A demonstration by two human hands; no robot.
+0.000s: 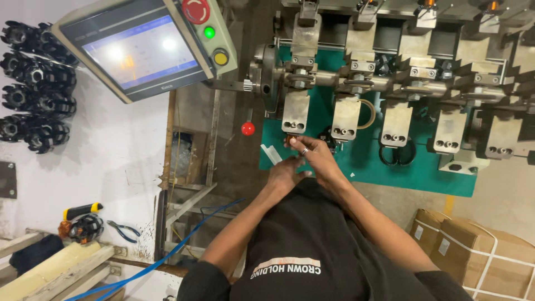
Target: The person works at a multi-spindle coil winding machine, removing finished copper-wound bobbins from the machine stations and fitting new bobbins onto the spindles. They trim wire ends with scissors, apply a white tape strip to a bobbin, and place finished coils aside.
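Both hands work at the near edge of the green tabletop (390, 167), just below the leftmost metal block (295, 111) of the machine. I take this block as the landmark for all places.

The right hand (315, 156), with a ring on one finger, reaches up to the lower end of the block; its fingers are half curled and the fingertips touch a small dark part (291, 140) there. The part is mostly hidden, so I cannot tell if the grip is closed on it or only rests against it. The left hand (283, 174) is just below and left of the block, fingers bent, close beside the right hand. What its grip has hold of, if anything, I cannot tell. A small white strip (271, 154) lies at the left edge of the green tabletop, just beside this hand.

Room for moving is narrow above: to the right of the block stand more blocks in a row (423, 125) along one shaft, with only small gaps between them (black rings (397, 156) lie under one of these). Below the block the green surface ends in a straight edge and the space toward the body is open. To the left of the block there is a red knob (248, 129), and farther up-left a control screen (139, 53) hangs tilted.

Well below and right of the block, cardboard boxes (473, 251) bound with white straps stand on the floor; they are shut, so their contents do not show. Far left of the block, black round parts (36, 83) are stacked against the white wall.
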